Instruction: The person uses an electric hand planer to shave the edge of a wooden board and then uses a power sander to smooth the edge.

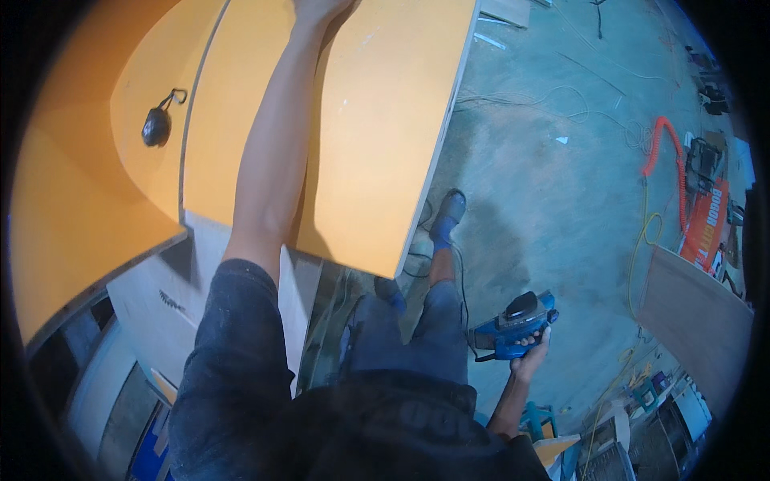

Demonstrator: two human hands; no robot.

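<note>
Your right grip (531,346) is wrapped shut around the handle of a blue electric hand planer (515,322), which hangs at your side, low and to the right, over the concrete floor (553,200). A black cord (461,276) runs from the planer up past your legs. Your feet in blue shoes (447,215) stand on the floor just beside the edge of the work. Your left arm stretches up and away across a large orange curved panel (385,128); your left grip (317,8) rests at its far end, cut off by the top edge, so you cannot tell how far it is closed or whether it grasps the panel. To the left, on a neighbouring orange panel (148,72), lies a small black round object (156,126) with a loop. Farther right, an orange coiled hose (672,156) lies on the floor, with a plain wood board (696,317) below it.
</note>
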